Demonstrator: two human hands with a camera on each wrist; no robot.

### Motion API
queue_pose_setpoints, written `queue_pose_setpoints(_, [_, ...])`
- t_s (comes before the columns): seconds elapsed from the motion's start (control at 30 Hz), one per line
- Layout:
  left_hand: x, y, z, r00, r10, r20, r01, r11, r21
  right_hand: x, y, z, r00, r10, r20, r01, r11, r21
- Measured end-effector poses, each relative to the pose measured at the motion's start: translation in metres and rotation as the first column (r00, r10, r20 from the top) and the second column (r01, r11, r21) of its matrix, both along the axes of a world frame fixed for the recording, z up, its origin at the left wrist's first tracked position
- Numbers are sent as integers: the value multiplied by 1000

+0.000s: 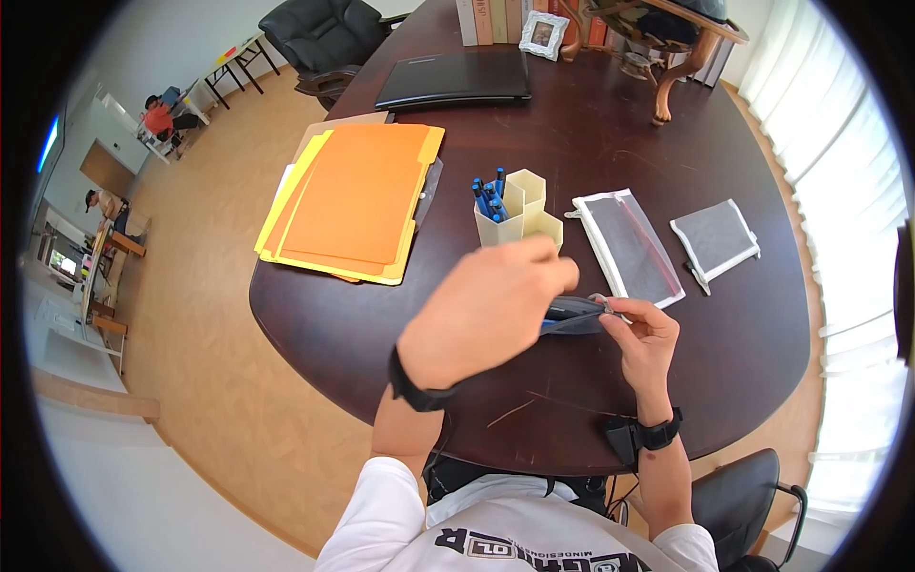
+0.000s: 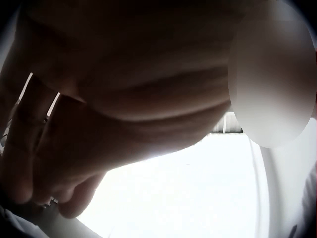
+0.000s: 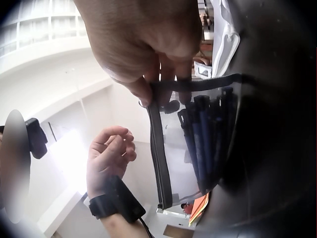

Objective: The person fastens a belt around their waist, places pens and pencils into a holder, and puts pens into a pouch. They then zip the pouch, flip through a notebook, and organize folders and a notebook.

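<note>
My right hand (image 1: 650,341) pinches one corner of a see-through pencil pouch (image 1: 575,316) with dark zip edging. In the right wrist view the pouch (image 3: 174,173) stands on edge, with several blue and black pens (image 3: 204,144) inside it. Thumb and fingertips of the right hand (image 3: 148,44) grip its top corner, near the zip's end. My left hand (image 1: 486,310) is raised over the pouch's left end and hides part of it in the head view. Seen from the right wrist, the left hand (image 3: 110,151) is apart from the pouch, fingers loosely curled, nothing visible in them.
A cream pen holder (image 1: 515,214) with blue pens stands beyond my left hand. Two white-edged mesh pouches (image 1: 627,246) lie to the right. Orange and yellow folders (image 1: 353,195) are at the left, with a black laptop (image 1: 454,79), picture frame (image 1: 543,36) and globe stand (image 1: 667,71) behind.
</note>
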State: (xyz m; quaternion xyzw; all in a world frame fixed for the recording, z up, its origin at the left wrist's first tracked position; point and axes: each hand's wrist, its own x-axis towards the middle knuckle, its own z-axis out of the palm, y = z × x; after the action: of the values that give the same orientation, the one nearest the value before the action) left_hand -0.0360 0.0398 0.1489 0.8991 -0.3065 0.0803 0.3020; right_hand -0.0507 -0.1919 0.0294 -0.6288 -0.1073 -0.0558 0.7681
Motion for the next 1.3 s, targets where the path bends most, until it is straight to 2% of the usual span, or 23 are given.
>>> queue_pose_setpoints(0.07, [-4, -14, -1, 989, 35, -142, -13, 989, 150, -1, 0, 2, 1000, -14, 6, 14, 1000, 3])
queue_pose_setpoints(0.17, [0, -23, -21, 995, 66, -69, -55, 987, 154, 1, -5, -4, 999, -45, -3, 45, 999, -3])
queue_pose_setpoints(0.27, [2, -28, -25, 989, 146, 13, -146, 965, 218, 2, -7, -3, 999, -47, -17, 48, 999, 26])
queue_pose_setpoints(0.37, [4, -31, -30, 984, 168, 52, -176, 960, 219, 3, -7, -3, 998, -51, -22, 51, 998, 38])
queue_pose_setpoints(0.47, [7, -34, -28, 981, 194, 12, -191, 947, 260, 4, -7, -5, 1000, -5, -31, 7, 998, 55])
queue_pose_setpoints(0.53, [8, -34, -33, 981, 188, 53, -195, 954, 229, 4, -4, 3, 997, 58, -55, -57, 998, 21])
queue_pose_setpoints(0.57, [8, -35, -36, 980, 185, 72, -196, 957, 213, 4, -2, 6, 994, 89, -69, -89, 996, 4])
queue_pose_setpoints(0.67, [9, -36, -41, 983, 151, 108, -170, 966, 194, 5, 1, 9, 984, 126, -126, -152, 962, -227])
queue_pose_setpoints(0.7, [10, -36, -43, 987, 140, 80, -154, 965, 211, 6, 0, 5, 968, 174, -178, -215, 945, -246])
queue_pose_setpoints(0.8, [11, -36, -50, 993, 112, -20, -104, 961, 255, 6, 0, 6, 957, 176, -230, -241, 926, -292])
queue_pose_setpoints(0.87, [11, -36, -53, 990, 96, -105, -64, 959, 277, 6, -1, 5, 958, 161, -237, -233, 920, -315])
queue_pose_setpoints(0.97, [13, -40, -55, 988, 116, -101, -70, 926, 372, 6, 0, 4, 959, 168, -228, -235, 921, -310])
queue_pose_setpoints(1.17, [19, -39, -52, 982, 109, -157, -51, 941, 336, 6, -1, 5, 954, 181, -238, -251, 916, -311])
queue_pose_setpoints(1.3, [20, -36, -48, 987, 110, -113, -69, 946, 317, 5, 0, 8, 953, 172, -250, -249, 914, -319])
